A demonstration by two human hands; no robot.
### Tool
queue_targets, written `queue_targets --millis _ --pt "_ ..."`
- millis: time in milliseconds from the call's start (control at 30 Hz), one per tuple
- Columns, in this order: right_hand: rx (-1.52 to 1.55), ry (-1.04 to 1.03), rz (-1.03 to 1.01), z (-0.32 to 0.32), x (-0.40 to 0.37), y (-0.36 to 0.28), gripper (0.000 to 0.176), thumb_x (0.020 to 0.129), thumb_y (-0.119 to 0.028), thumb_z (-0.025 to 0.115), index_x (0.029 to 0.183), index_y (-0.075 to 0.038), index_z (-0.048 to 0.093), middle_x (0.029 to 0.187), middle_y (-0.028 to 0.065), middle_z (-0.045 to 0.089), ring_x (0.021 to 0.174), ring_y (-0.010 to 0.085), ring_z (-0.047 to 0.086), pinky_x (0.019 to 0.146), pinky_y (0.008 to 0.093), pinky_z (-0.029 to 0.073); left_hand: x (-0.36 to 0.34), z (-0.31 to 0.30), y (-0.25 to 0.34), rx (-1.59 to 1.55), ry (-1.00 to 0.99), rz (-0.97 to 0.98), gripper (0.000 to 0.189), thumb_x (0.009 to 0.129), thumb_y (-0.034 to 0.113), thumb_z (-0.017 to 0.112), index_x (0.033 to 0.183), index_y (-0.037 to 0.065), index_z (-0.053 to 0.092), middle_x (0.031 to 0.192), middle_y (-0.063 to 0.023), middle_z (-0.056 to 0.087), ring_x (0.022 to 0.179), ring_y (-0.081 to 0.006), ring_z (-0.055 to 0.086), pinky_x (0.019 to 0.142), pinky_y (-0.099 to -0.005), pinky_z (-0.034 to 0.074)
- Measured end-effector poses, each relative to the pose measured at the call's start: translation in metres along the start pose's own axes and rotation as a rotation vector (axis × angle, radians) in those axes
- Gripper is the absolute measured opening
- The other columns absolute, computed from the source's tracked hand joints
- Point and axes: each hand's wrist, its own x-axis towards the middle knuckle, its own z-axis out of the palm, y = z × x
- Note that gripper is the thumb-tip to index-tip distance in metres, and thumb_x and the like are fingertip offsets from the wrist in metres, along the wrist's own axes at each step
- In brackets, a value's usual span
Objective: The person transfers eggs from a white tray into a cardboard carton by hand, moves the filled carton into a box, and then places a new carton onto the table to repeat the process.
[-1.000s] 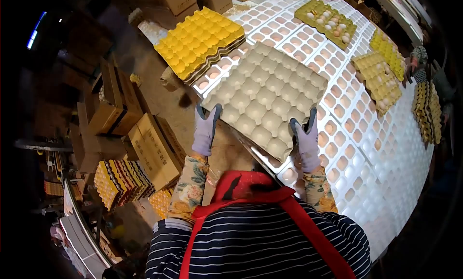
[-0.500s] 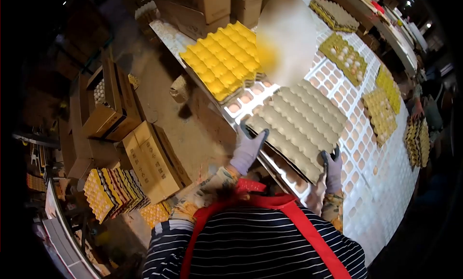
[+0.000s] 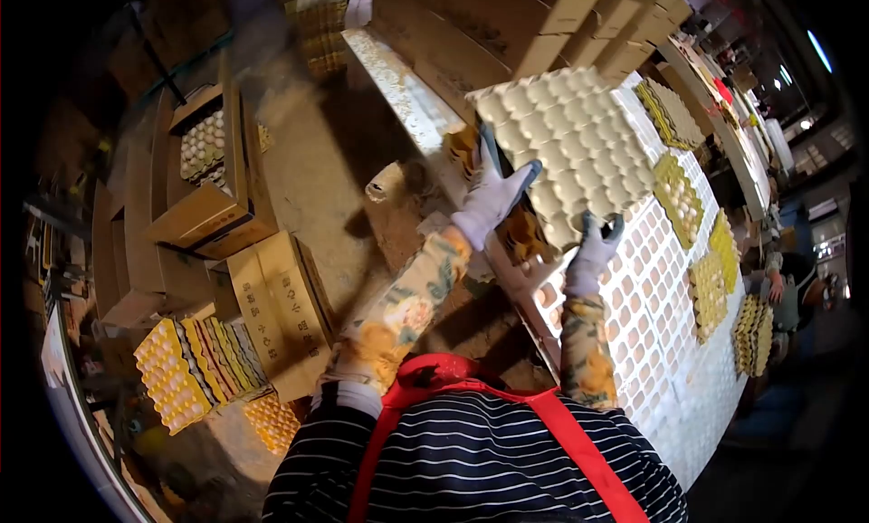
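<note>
A grey moulded egg tray [image 3: 566,147] lies between my hands, bumpy side up. My left hand [image 3: 493,195], in a pale glove with dark fingertips, grips its left edge, with the thumb along the near side. At the near right edge, my right hand [image 3: 593,250] grips the tray with thumb and fingers, gloved alike. Orange-yellow tray material [image 3: 525,236] shows in shadow below the tray's left and near edges; whether the two touch is hard to tell. Beside my right hand, eggs [image 3: 625,319] sit in rows of openings in the lit white table [image 3: 683,414].
Egg trays, some with eggs [image 3: 679,202], lie across the table's far side. Cardboard boxes [image 3: 281,310] and a stack of filled trays [image 3: 195,369] stand on the left. More cartons [image 3: 570,25] rise behind the table. A person's hand [image 3: 776,286] is at the far right.
Both hands have carried the grey tray forward, over where the yellow tray showed; that tray is now mostly hidden. The view has shifted, and the blurred bright lamp is out of sight.
</note>
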Motion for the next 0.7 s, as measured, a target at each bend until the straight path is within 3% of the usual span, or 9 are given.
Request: queue_targets --millis 100,167,233,300,333,367,433,600,700 --pt "-0.369 -0.071 0.039 0.027 0.000 0.047 0.073 0.085 -0.017 0.075 0.144 0.008 0.040 0.131 0.0185 0.057 0.118 0.0267 0.055 0.104 0.0357 0.043 0.023 -0.030 -0.050 -0.232 -0.013 -0.267 0.092 0.085 0.018 0.077 0.156 0.002 0.020 0.141 -0.0179 0.051 0.127 -0.0248 0.050 0.108 -0.0325 0.042" --pt "-0.413 -0.094 -0.043 0.014 0.013 0.074 0.083 0.085 -0.025 0.077 0.149 0.006 0.033 0.142 0.0234 0.048 0.125 0.0301 0.053 0.107 0.0386 0.042 0.021 -0.049 -0.063 0.111 -0.071 -0.041 0.090 0.086 0.016 0.075 0.156 0.001 0.019 0.146 -0.0193 0.047 0.135 -0.0279 0.044 0.114 -0.0346 0.035" --pt "-0.260 -0.276 0.142 0.007 0.004 0.035 0.079 0.091 -0.028 0.074 0.151 0.002 0.033 0.144 0.0204 0.048 0.121 0.0294 0.054 0.105 0.0382 0.042 0.011 -0.066 -0.034 -0.121 -0.221 -0.131 0.094 0.087 0.019 0.074 0.158 0.002 0.014 0.153 -0.0216 0.039 0.142 -0.0282 0.036 0.119 -0.0330 0.028" --pt "-0.517 -0.193 0.070 -0.005 0.002 0.009 0.082 0.093 -0.037 0.071 0.149 0.009 0.033 0.150 0.0250 0.042 0.136 0.0300 0.042 0.113 0.0397 0.034 0.007 -0.083 -0.018 -0.002 -0.261 -0.248 0.093 0.090 0.023 0.072 0.158 0.002 0.013 0.158 -0.0228 0.032 0.146 -0.0289 0.031 0.121 -0.0349 0.025" --pt "-0.469 -0.129 -0.074 -0.018 0.010 0.020 0.076 0.096 -0.032 0.068 0.150 0.008 0.033 0.151 0.0244 0.041 0.135 0.0292 0.044 0.112 0.0389 0.035 0.018 -0.081 -0.069 -0.031 -0.214 -0.120 0.093 0.087 0.031 0.074 0.157 0.002 0.020 0.153 -0.0215 0.041 0.143 -0.0300 0.038 0.117 -0.0330 0.031" --pt "-0.296 -0.096 -0.076 0.011 -0.028 -0.045 0.068 0.097 -0.026 0.066 0.149 0.007 0.036 0.152 0.0229 0.041 0.135 0.0282 0.045 0.112 0.0379 0.038 0.015 -0.100 -0.046 0.058 -0.269 -0.228 0.084 0.087 0.035 0.073 0.152 0.003 0.033 0.152 -0.0180 0.045 0.141 -0.0288 0.042 0.117 -0.0332 0.033" --pt "-0.353 -0.044 -0.245 0.014 -0.026 -0.055 0.059 0.099 -0.017 0.063 0.147 0.007 0.039 0.151 0.0206 0.043 0.133 0.0273 0.048 0.111 0.0371 0.040 0.019 -0.124 -0.060 0.194 -0.217 -0.173 0.065 0.088 0.037 0.071 0.141 0.006 0.051 0.138 -0.0165 0.058 0.128 -0.0286 0.054 0.109 -0.0358 0.042" --pt "-0.199 -0.215 -0.480 0.127 -0.067 -0.095 0.050 0.101 -0.015 0.055 0.144 0.008 0.043 0.145 0.0199 0.050 0.133 0.0300 0.049 0.111 0.0409 0.038 0.040 -0.235 -0.050 0.470 -0.095 0.001 0.056 0.087 0.033 0.071 0.135 0.009 0.056 0.128 -0.0173 0.059 0.121 -0.0326 0.056 0.103 -0.0394 0.045" --pt "-0.049 -0.541 -0.583 0.224 -0.081 -0.075 0.046 0.095 -0.012 0.056 0.135 0.009 0.051 0.138 0.0243 0.054 0.129 0.0343 0.052 0.113 0.0435 0.036 0.041 -0.331 -0.009 0.717 0.178 0.186 0.048 0.088 0.025 0.069 0.132 0.008 0.059 0.129 -0.0174 0.060 0.120 -0.0345 0.058 0.104 -0.0421 0.046"
